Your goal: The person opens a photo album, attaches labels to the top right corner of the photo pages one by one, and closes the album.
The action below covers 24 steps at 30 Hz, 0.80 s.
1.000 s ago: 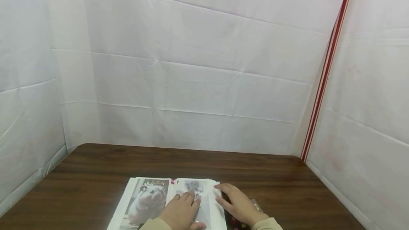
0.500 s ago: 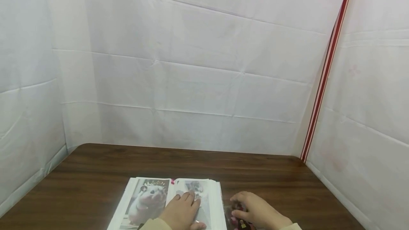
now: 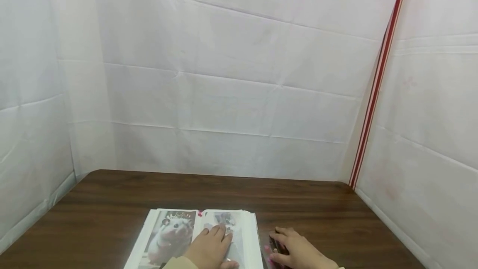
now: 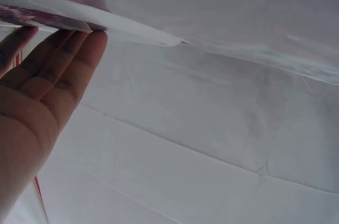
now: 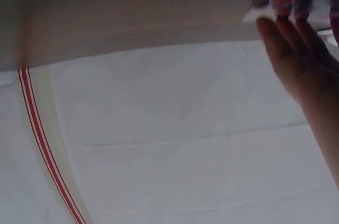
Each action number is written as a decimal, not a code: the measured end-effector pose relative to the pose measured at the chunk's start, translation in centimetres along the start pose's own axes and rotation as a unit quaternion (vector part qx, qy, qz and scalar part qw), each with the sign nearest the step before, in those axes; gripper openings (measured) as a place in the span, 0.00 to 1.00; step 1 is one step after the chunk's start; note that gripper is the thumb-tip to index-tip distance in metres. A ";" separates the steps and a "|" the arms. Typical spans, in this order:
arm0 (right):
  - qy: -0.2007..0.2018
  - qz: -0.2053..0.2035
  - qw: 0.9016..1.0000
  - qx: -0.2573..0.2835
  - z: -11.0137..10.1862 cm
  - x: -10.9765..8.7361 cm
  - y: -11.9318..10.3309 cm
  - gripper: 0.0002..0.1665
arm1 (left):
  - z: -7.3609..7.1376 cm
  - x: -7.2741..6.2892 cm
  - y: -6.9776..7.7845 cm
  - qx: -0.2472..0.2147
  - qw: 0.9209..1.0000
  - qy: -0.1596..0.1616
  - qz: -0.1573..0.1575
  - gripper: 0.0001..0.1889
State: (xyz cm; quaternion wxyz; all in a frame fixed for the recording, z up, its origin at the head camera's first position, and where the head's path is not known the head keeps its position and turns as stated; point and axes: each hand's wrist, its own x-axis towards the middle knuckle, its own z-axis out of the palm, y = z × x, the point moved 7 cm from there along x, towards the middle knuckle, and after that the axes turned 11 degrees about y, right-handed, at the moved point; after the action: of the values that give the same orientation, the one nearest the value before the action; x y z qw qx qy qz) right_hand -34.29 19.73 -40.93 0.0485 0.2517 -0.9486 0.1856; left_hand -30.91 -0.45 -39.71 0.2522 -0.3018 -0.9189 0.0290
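An open book [image 3: 250, 235] lies at the near edge of the view on a dark table [image 3: 224, 190]. Its left page carries a picture of a white mouse [image 3: 171, 238] wearing a crown. A person's left hand [image 3: 210, 247] lies flat on the right page, fingers straight and close together, so that page is directly beneath the palm; the left wrist view shows the fingertips meeting the paper.

The right hand [image 3: 298, 250] is just to the right of the book, apart from it, over a dark item [image 3: 277, 246] with pink spots. Its thumb and fingers are spread loosely, the fingertips touching the item without closing around it. That item is partly covered and blurred in the right wrist view; it may be a glossy packet.

A second ago the right hand was at the book's right edge; now it has moved off to the item. The left hand has stayed in the same place on the page. White cloth [image 3: 224, 94] hangs behind the table, with a red stripe [image 3: 378, 82] at right.
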 end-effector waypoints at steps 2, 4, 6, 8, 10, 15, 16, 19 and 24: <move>0.024 0.000 1.000 -0.004 0.2 0.1 0.2 0.42 | 0.0 0.0 0.2 0.000 1.000 0.004 0.003 0.40; 0.047 0.006 0.999 -0.009 0.3 0.1 0.4 0.44 | 0.0 0.0 0.3 0.003 1.000 0.012 0.005 0.39; 0.066 0.017 0.998 -0.010 0.4 0.1 0.7 0.45 | -0.1 0.1 0.3 0.010 1.000 0.018 0.007 0.39; 0.083 0.032 0.996 -0.010 0.4 0.1 0.8 0.46 | -0.3 0.1 0.3 0.016 1.000 0.022 0.008 0.39; 0.090 0.047 0.995 -0.010 0.4 0.1 0.9 0.47 | -0.4 0.1 0.2 0.020 0.999 0.025 0.009 0.39; 0.090 0.063 0.994 -0.026 0.7 0.1 0.9 0.49 | -0.5 0.0 0.1 0.018 0.999 0.025 0.008 0.39; 0.092 0.062 0.993 -0.034 0.7 0.1 0.9 0.49 | -0.5 0.0 0.1 0.017 0.999 0.025 0.009 0.39; 0.099 0.056 0.992 -0.049 0.7 0.1 0.9 0.49 | -0.4 -0.1 0.1 0.017 0.999 0.031 0.011 0.39; 0.106 0.043 0.991 -0.064 0.8 0.1 0.9 0.46 | -0.4 -0.2 0.2 0.020 0.999 0.046 0.014 0.39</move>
State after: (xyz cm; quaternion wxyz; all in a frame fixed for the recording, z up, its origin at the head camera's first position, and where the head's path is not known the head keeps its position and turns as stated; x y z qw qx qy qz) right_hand -34.80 20.16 -41.93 0.1569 0.1863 -0.9579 0.1517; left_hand -30.51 -0.43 -39.48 0.3000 -0.3110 -0.9011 0.0370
